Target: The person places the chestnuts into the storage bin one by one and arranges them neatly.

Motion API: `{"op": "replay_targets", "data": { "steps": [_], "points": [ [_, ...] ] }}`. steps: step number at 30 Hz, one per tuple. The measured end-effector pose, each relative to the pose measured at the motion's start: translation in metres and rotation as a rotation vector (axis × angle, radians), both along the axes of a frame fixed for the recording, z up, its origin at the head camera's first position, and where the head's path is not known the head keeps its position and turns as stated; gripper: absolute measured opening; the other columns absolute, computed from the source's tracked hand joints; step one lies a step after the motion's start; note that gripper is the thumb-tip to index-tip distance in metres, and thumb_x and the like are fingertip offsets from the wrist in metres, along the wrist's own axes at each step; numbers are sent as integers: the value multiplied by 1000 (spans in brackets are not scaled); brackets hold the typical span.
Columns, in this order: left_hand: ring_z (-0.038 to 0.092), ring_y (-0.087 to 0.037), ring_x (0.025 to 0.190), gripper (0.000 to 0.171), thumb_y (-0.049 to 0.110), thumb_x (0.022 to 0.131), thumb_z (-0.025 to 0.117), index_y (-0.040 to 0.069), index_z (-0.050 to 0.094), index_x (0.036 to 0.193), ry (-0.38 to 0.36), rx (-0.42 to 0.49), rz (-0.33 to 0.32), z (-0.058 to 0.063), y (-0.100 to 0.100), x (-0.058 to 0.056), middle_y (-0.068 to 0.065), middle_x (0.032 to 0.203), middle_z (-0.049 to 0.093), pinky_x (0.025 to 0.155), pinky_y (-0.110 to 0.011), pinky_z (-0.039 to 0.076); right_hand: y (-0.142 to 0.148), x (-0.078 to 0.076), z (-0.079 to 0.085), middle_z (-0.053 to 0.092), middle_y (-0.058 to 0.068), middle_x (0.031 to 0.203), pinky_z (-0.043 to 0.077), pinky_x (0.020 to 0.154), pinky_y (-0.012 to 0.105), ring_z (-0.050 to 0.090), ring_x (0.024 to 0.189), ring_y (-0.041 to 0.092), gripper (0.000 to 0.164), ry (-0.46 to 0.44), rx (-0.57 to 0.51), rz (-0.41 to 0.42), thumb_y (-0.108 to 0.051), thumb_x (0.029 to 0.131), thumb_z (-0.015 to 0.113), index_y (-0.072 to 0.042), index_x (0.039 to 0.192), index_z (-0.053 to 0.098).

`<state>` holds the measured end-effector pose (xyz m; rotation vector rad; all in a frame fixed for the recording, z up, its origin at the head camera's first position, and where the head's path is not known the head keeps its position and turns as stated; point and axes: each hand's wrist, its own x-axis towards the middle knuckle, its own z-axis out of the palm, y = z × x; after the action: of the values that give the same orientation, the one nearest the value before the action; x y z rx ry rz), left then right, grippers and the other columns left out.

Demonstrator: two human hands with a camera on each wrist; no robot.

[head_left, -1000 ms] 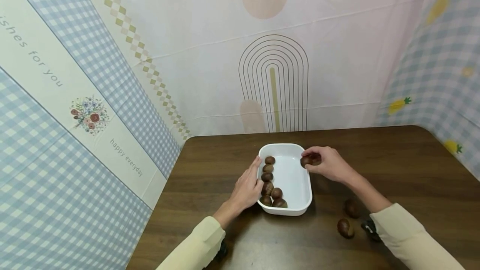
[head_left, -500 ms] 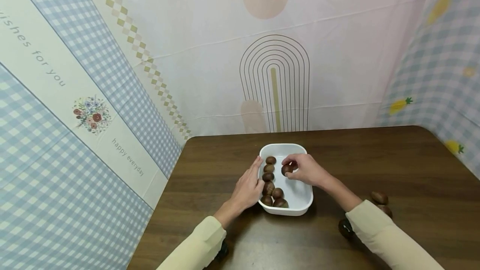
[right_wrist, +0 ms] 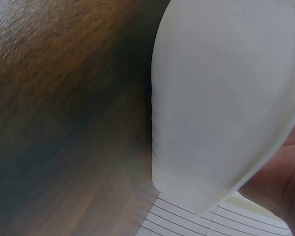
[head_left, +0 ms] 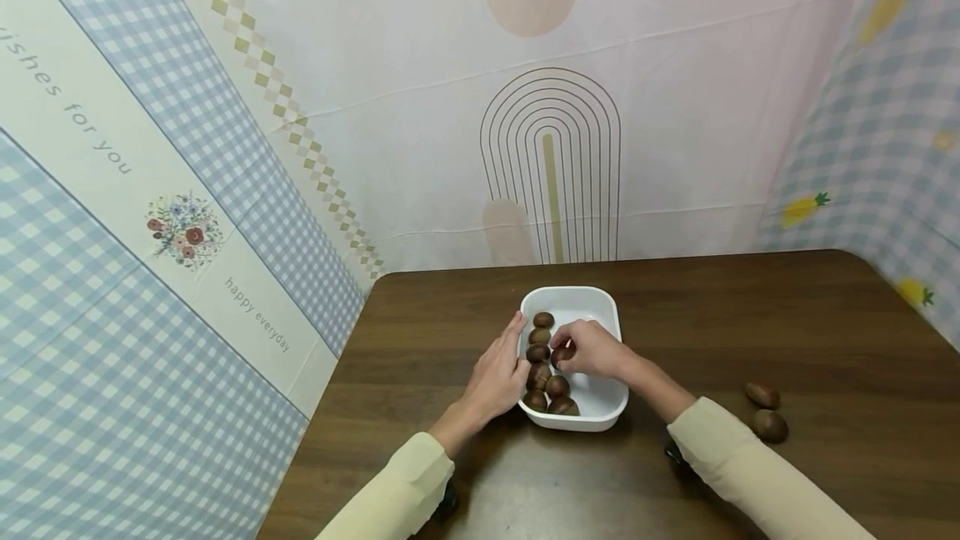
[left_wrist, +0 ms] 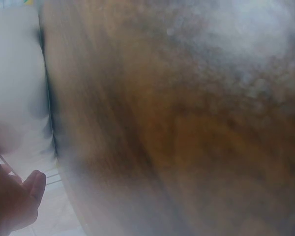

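A white rectangular tray (head_left: 600,397) sits on the wooden table. Chestnuts stand in a column along its left wall, one of them a dark chestnut (head_left: 538,353), and a second chestnut (head_left: 557,387) lies beside them near the front. My right hand (head_left: 597,350) reaches over the tray's right rim and pinches another chestnut (head_left: 562,355) right beside that column; fingers partly cover it. My left hand (head_left: 492,375) rests against the left rim with fingers extended. In the right wrist view, the tray's outer wall (right_wrist: 221,98) hides most of the right hand (right_wrist: 280,182).
Two loose chestnuts, an upper chestnut (head_left: 762,395) and a lower chestnut (head_left: 770,426), lie on the table right of the right forearm. Patterned cloth (head_left: 405,148) hangs behind the table's far edge. Dark wrist gear (head_left: 678,454) shows under the right sleeve.
My right hand has carried its chestnut from over the tray's right rim leftward and down into the tray, beside the column. The left hand has stayed at the left rim.
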<state>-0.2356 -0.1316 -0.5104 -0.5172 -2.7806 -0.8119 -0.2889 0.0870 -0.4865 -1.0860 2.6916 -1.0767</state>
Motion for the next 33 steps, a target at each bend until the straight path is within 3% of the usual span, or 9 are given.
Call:
{"op": "replay_targets", "data": {
  "steps": [6,19,27,33],
  "points": [
    [56,-32,137,69,12,96,52,7,38,164,11,-2,-5,0,0,0,-4,173,33,106,-54,49,-3,0,-4,74,0,88,53,72,29,65,78,11,24,-46,54,-12,-1,77,81,-1,101,78],
    [55,-32,140,69,12,97,52,7,38,164,3,2,-2,-1,-1,0,-5,173,33,108,-54,48,-5,0,-4,78,7,96,58,77,34,72,87,19,18,-94,57,-8,-3,85,80,0,102,76],
    [54,-31,140,69,13,96,51,7,38,164,2,-1,1,-1,1,-2,-4,173,33,109,-53,48,-4,-3,0,77,9,97,58,81,40,73,90,26,19,-63,53,-9,-5,86,79,1,103,76],
    [55,-32,140,69,12,96,51,6,39,164,10,-3,2,-1,2,-3,-5,172,34,108,-53,48,3,-4,9,77,17,108,59,87,46,74,97,32,27,-36,9,-34,-6,90,76,5,114,73]
  ]
}}
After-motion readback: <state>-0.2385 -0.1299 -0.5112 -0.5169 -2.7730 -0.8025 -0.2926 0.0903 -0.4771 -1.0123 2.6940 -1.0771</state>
